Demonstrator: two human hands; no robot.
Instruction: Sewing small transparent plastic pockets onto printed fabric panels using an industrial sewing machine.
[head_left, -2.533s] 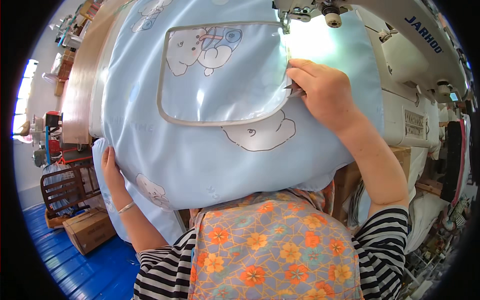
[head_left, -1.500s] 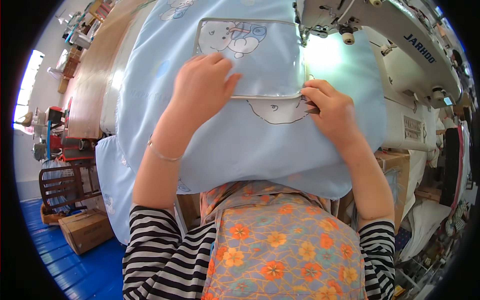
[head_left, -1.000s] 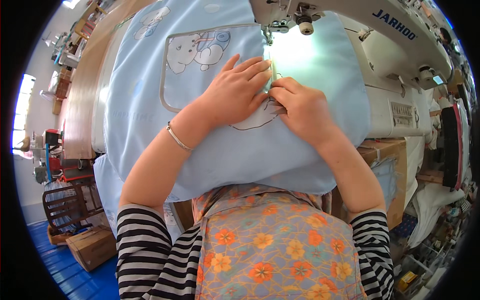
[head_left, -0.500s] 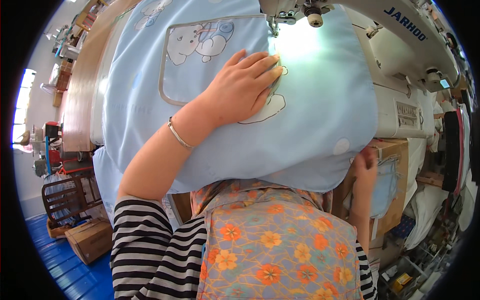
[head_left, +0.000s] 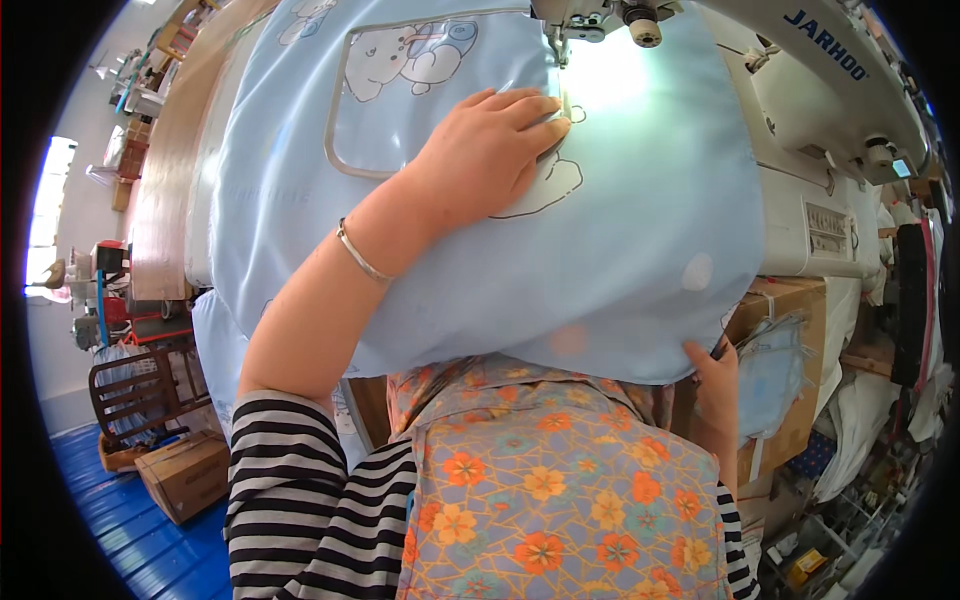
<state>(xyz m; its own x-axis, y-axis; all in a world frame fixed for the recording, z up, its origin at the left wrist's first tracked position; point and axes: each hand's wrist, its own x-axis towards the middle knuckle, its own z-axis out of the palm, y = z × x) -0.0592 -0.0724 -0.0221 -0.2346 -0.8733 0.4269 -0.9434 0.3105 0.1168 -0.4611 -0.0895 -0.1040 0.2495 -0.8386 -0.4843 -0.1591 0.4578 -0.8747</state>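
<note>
Moved left hand [head_left: 483, 150] up from the left edge of the cloth [head_left: 620, 280], to lie spread over the right border of the panel [head_left: 385, 125] and cover the nearer right corner. Drew right hand [head_left: 713, 378] away from that border, back to the cloth's near right edge, thumb against it, well apart from left hand. Over the last half-second, slid cloth and panel slightly farther on past the foot [head_left: 560, 52], just beyond left hand.

Two bare hands, the left hand [head_left: 488, 150] and the right hand [head_left: 714, 372], accompany one foreground sewing machine [head_left: 800, 105], one clear grey-edged panel [head_left: 385, 125] and one bracelet [head_left: 358, 254]. Also shown are one floral apron [head_left: 560, 500], two striped sleeves [head_left: 285, 475], two large cardboard boxes [head_left: 187, 475] and one dark slatted chair [head_left: 125, 386].
</note>
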